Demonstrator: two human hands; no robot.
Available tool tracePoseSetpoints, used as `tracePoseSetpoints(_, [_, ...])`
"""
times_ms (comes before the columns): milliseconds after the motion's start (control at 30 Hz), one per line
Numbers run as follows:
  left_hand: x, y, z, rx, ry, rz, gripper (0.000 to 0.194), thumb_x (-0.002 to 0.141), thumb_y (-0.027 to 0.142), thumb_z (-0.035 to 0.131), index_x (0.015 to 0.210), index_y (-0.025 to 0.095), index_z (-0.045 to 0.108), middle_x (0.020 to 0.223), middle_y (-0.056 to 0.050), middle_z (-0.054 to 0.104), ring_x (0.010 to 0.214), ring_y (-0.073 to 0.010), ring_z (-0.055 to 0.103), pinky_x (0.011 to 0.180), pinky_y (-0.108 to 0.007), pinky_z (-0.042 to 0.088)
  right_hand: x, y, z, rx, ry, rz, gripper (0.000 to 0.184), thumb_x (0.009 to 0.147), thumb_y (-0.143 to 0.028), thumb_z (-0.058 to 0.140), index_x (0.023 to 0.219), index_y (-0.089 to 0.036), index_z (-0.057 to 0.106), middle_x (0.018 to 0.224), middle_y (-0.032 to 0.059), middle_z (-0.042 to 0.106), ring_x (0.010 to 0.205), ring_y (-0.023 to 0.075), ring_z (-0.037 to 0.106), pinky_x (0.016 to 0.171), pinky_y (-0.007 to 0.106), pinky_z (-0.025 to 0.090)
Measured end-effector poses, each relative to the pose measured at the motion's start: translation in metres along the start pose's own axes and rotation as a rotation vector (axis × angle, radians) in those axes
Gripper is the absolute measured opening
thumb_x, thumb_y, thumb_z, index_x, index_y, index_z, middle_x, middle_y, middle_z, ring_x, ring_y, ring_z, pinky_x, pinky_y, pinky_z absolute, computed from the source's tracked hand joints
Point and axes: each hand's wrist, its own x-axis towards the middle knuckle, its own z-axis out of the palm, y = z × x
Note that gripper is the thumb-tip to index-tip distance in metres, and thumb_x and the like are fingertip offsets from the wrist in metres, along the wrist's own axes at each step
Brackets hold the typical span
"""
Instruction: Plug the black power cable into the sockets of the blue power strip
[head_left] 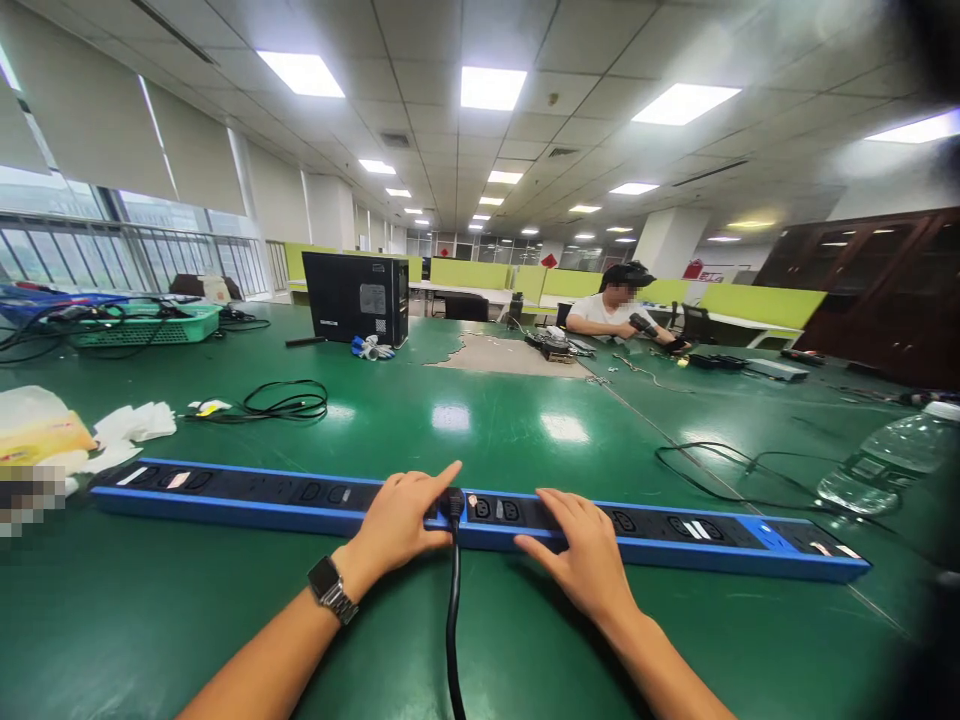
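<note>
We rest left hand (pixel 399 522) and right hand (pixel 589 555) on power strip (pixel 489 536), astride its plug (pixel 454 503); both half-spread, gripping nothing.

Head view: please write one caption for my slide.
Left hand beside a black plug, right hand at a long blue power strip on a green table.

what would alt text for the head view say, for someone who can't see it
A person's left hand and right hand rest on a long blue-black power strip across a green table. A black plug sits at the strip between the hands, its cable running toward the viewer. Behind are a black computer tower and another person.
</note>
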Motion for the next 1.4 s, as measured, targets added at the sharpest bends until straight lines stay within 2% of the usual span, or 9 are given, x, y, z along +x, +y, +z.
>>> tracePoseSetpoints(67, [-0.003, -0.005, 0.0, 0.048, 0.005, -0.064, 0.096, 0.072, 0.033, 0.079, 0.151, 0.022, 0.026, 0.12, -0.009, 0.066, 0.11, -0.0283, 0.058, 0.095, -0.041, 0.043, 0.007, -0.019, 0.004, 0.064, 0.016, -0.068, 0.048, 0.086, -0.053, 0.059, 0.12, -0.019, 0.061, 0.117, 0.0107, 0.068, 0.108, 0.0269, 0.059, 0.095, 0.045, 0.041])
tracePoseSetpoints(167, [-0.006, -0.01, 0.004, 0.096, 0.021, -0.081, 0.089, 0.075, 0.034, 0.074, 0.15, 0.023, 0.029, 0.123, -0.01, 0.064, 0.112, -0.0284, 0.057, 0.098, -0.042, 0.04, 0.022, -0.055, 0.015, 0.159, -0.014, -0.133, 0.044, 0.086, -0.043, 0.062, 0.122, -0.019, 0.059, 0.113, 0.0104, 0.069, 0.105, 0.0262, 0.059, 0.094, 0.044, 0.042])
tracePoseSetpoints(300, [-0.007, -0.011, 0.01, 0.112, 0.067, -0.074, 0.08, 0.077, 0.036, 0.071, 0.147, 0.024, 0.034, 0.124, -0.009, 0.065, 0.111, -0.0274, 0.058, 0.099, -0.043, 0.039, 0.042, -0.09, 0.033, 0.274, -0.079, -0.105, 0.032, 0.085, -0.029, 0.062, 0.116, -0.022, 0.063, 0.102, 0.0069, 0.072, 0.096, 0.0244, 0.061, 0.087, 0.043, 0.044])
tracePoseSetpoints(367, [-0.007, -0.011, 0.012, 0.109, 0.063, -0.083, 0.082, 0.076, 0.039, 0.073, 0.146, 0.023, 0.034, 0.125, -0.009, 0.064, 0.112, -0.0279, 0.058, 0.1, -0.043, 0.039, 0.047, -0.095, 0.036, 0.384, -0.035, -0.038, 0.027, 0.086, -0.03, 0.06, 0.111, -0.023, 0.065, 0.099, 0.0059, 0.072, 0.092, 0.0225, 0.062, 0.085, 0.041, 0.046])
tracePoseSetpoints(533, [-0.007, -0.012, 0.011, 0.112, 0.045, -0.093, 0.088, 0.07, 0.044, 0.08, 0.145, 0.024, 0.038, 0.126, -0.009, 0.064, 0.113, -0.029, 0.058, 0.1, -0.045, 0.039, 0.044, -0.059, 0.02, 0.524, 0.215, 0.249, 0.036, 0.086, -0.047, 0.058, 0.11, -0.021, 0.065, 0.103, 0.0088, 0.07, 0.094, 0.022, 0.064, 0.085, 0.037, 0.05])
tracePoseSetpoints(700, [-0.008, -0.012, 0.01, 0.103, 0.056, -0.079, 0.08, 0.071, 0.043, 0.08, 0.14, 0.025, 0.044, 0.127, -0.008, 0.064, 0.114, -0.0284, 0.058, 0.101, -0.046, 0.039, 0.023, 0.013, -0.001, 0.455, 0.075, 0.334, 0.044, 0.082, -0.057, 0.057, 0.102, -0.02, 0.068, 0.097, 0.01, 0.07, 0.088, 0.0235, 0.066, 0.083, 0.039, 0.051])
tracePoseSetpoints(800, [-0.008, -0.011, 0.009, 0.103, 0.053, -0.081, 0.074, 0.071, 0.042, 0.08, 0.136, 0.025, 0.049, 0.126, -0.008, 0.065, 0.114, -0.0288, 0.058, 0.101, -0.047, 0.039, 0.014, 0.036, -0.007, 0.431, 0.0, 0.343, 0.047, 0.08, -0.06, 0.057, 0.101, -0.02, 0.07, 0.093, 0.0098, 0.07, 0.085, 0.0239, 0.066, 0.082, 0.04, 0.052])
tracePoseSetpoints(1200, [-0.005, -0.01, 0.006, 0.003, 0.08, -0.07, 0.068, 0.07, 0.042, 0.081, 0.13, 0.027, 0.055, 0.124, -0.007, 0.066, 0.112, -0.0285, 0.059, 0.099, -0.046, 0.042, 0.021, 0.013, -0.009, 0.388, -0.137, 0.149, 0.037, 0.085, -0.049, 0.057, 0.11, -0.024, 0.068, 0.096, 0.0081, 0.07, 0.091, 0.0233, 0.062, 0.085, 0.04, 0.049])
tracePoseSetpoints(1400, [0.01, 0.025, 0.018, -0.179, 0.146, 0.061, 0.042, 0.08, 0.028, 0.072, 0.121, 0.023, 0.062, 0.117, -0.006, 0.069, 0.107, -0.0251, 0.06, 0.095, -0.041, 0.044, 0.014, 0.015, -0.002, 0.32, -0.127, 0.143, 0.038, 0.085, -0.051, 0.059, 0.113, -0.028, 0.068, 0.094, 0.0066, 0.069, 0.088, 0.0228, 0.062, 0.086, 0.042, 0.047])
